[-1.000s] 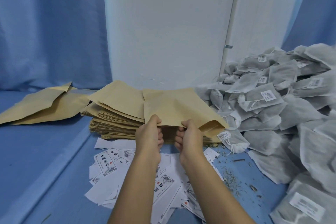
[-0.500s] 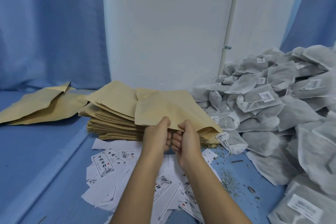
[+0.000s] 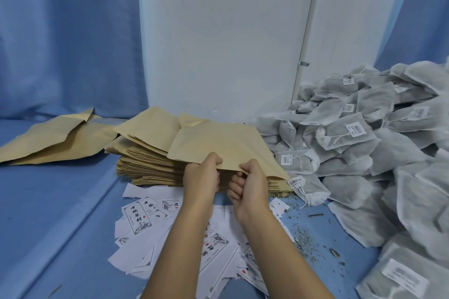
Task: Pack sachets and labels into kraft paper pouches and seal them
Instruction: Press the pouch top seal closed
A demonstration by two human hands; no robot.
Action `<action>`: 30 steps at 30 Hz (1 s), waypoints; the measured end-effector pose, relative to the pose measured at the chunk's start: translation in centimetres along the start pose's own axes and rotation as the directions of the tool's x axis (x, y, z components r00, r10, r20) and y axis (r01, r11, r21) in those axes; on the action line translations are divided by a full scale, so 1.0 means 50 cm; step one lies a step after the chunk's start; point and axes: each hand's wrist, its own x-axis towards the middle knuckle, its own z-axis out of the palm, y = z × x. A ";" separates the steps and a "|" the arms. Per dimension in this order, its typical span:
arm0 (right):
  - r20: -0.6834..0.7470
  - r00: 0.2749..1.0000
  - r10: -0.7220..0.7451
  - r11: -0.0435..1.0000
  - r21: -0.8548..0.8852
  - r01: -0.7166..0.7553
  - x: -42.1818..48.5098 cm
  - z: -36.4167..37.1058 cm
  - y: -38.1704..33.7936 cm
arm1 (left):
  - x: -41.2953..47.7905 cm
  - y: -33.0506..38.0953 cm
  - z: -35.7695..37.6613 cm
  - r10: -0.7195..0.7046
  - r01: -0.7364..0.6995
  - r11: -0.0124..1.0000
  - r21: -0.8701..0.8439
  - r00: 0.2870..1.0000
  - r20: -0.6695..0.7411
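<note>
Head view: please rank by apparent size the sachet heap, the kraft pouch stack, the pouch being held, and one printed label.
1. sachet heap
2. kraft pouch stack
3. held pouch
4. printed label
The heap's front lies nearer the camera, yet it is clearly largest.

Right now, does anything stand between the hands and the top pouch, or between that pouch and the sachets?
Nothing visible. The left hand and right hand pinch the pouch at its near edge; the sachets lie uncovered just right of it.
</note>
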 end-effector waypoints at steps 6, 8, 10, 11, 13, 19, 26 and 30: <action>0.020 0.998 0.054 0.998 0.021 -0.055 -0.003 0.000 -0.002 | 0.006 -0.001 -0.003 -0.010 0.008 0.999 -0.043 0.999 -0.051; -0.056 0.998 0.012 1.000 0.020 -0.011 -0.001 -0.003 -0.003 | 0.007 -0.003 -0.007 -0.003 0.001 1.000 -0.025 0.997 -0.076; -0.085 0.996 -0.002 0.999 0.032 0.005 0.002 -0.006 0.000 | 0.008 -0.006 -0.005 0.005 -0.008 0.999 -0.038 0.997 -0.077; -0.081 0.997 0.001 1.000 0.031 0.002 0.003 -0.007 0.002 | 0.008 -0.007 -0.003 0.006 -0.009 0.999 -0.048 0.997 -0.071; -0.043 0.999 0.018 1.000 0.006 -0.018 0.004 -0.006 0.005 | 0.007 -0.006 -0.001 0.004 -0.005 1.000 -0.022 0.999 -0.037; 0.121 0.986 0.112 0.992 -0.077 -0.103 0.000 -0.006 0.002 | 0.004 -0.005 -0.006 -0.005 -0.002 0.991 0.131 0.999 0.053; 0.032 0.997 0.065 0.997 -0.040 -0.064 0.017 -0.022 -0.002 | 0.005 -0.006 -0.010 -0.078 0.061 0.989 0.134 0.990 0.120; 0.075 0.995 0.062 0.983 -0.177 -0.048 0.012 -0.018 0.005 | -0.002 -0.011 0.001 -0.084 0.064 0.989 0.136 0.986 0.141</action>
